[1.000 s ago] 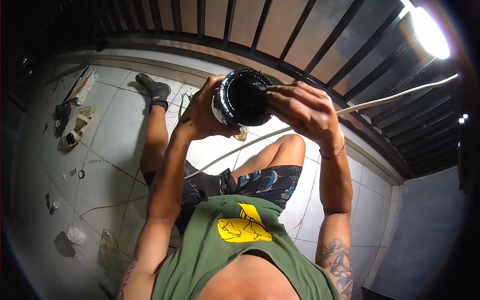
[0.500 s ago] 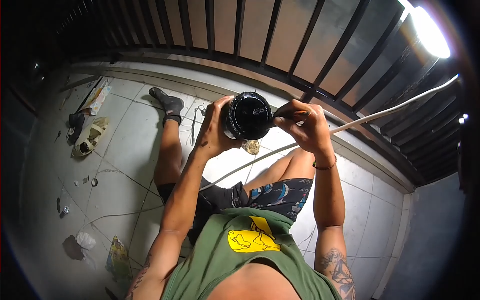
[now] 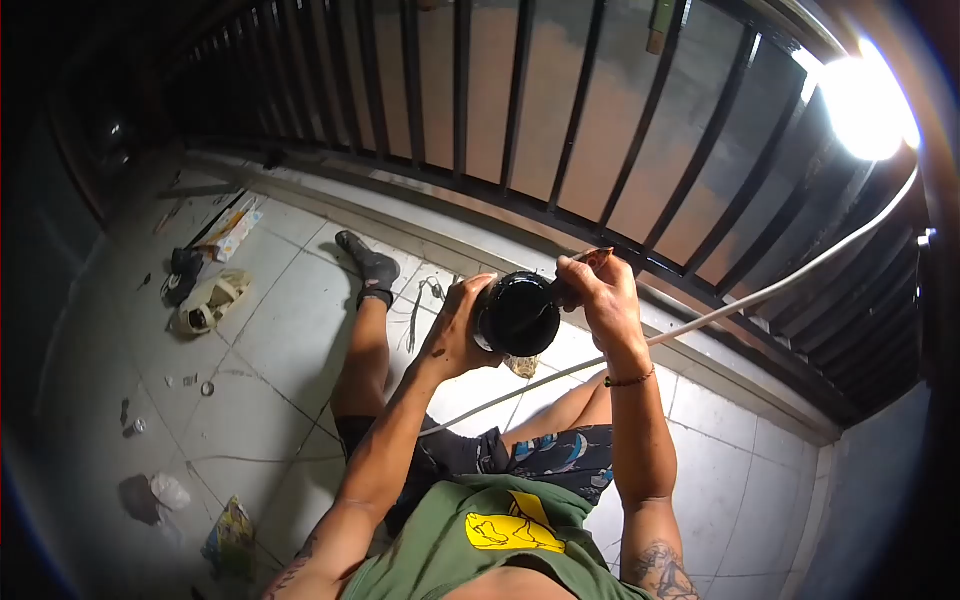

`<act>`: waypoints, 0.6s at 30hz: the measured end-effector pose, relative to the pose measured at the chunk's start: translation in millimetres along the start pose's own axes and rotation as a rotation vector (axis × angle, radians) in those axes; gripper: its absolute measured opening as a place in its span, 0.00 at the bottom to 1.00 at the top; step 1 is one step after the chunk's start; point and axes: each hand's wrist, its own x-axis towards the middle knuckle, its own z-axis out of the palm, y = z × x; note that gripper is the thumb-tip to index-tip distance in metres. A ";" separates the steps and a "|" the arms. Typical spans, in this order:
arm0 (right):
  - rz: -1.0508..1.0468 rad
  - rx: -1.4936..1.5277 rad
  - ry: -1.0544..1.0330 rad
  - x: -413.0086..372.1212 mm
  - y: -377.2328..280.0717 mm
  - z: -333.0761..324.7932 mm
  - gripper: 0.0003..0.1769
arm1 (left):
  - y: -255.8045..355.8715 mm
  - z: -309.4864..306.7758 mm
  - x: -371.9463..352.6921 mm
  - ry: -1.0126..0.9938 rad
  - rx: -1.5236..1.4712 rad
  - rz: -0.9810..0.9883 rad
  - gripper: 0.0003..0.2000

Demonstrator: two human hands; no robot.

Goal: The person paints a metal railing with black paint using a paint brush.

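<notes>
My left hand [image 3: 462, 330] is wrapped round the side of a can of black paint [image 3: 520, 313], tilted so that its open mouth faces me. Dark glossy paint shows inside the rim. Pinched in my right hand [image 3: 603, 300] is a paintbrush [image 3: 598, 257]. Its reddish-brown handle end pokes out above the fingers, while its dark lower part reaches the can's right rim. The bristles are hard to make out against the black. Both hands are above the tiled floor, between my spread legs and near the railing.
Black metal railing [image 3: 515, 110] runs along a low ledge ahead. A bright lamp [image 3: 862, 108] hangs at upper right, and its white cable [image 3: 740, 303] crosses behind my right wrist and over my lap. A beige bag [image 3: 214, 302], plastic wrappers [image 3: 232, 540] and small scraps lie on the left floor.
The view has tilted up, so the can and both hands appear lower. My right hand has turned slightly upward, with the brush still at the can's rim. The left grip is unchanged.
</notes>
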 end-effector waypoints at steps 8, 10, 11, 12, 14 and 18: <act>-0.075 0.064 -0.004 -3.8 5.5 17.0 0.11 | -8.5 -13.4 -13.2 -0.007 0.017 -0.071 0.53; -0.217 -0.006 0.061 -8.7 2.6 17.3 0.11 | -10.8 -11.6 -21.0 0.007 -0.056 -0.138 0.53; -0.285 -0.027 0.089 -10.1 2.4 14.0 0.10 | -12.6 -13.0 -20.8 0.021 -0.129 -0.196 0.53; -0.310 -0.030 0.101 -12.5 4.6 13.4 0.10 | -9.9 -15.2 -21.2 0.029 -0.067 -0.189 0.53; -0.372 -0.051 0.131 -15.9 4.6 18.0 0.09 | -6.8 -20.5 -18.8 0.049 -0.069 -0.211 0.52; -0.451 -0.037 0.191 -21.5 -0.2 18.9 0.08 | 1.7 -28.0 -9.0 0.066 -0.053 -0.251 0.51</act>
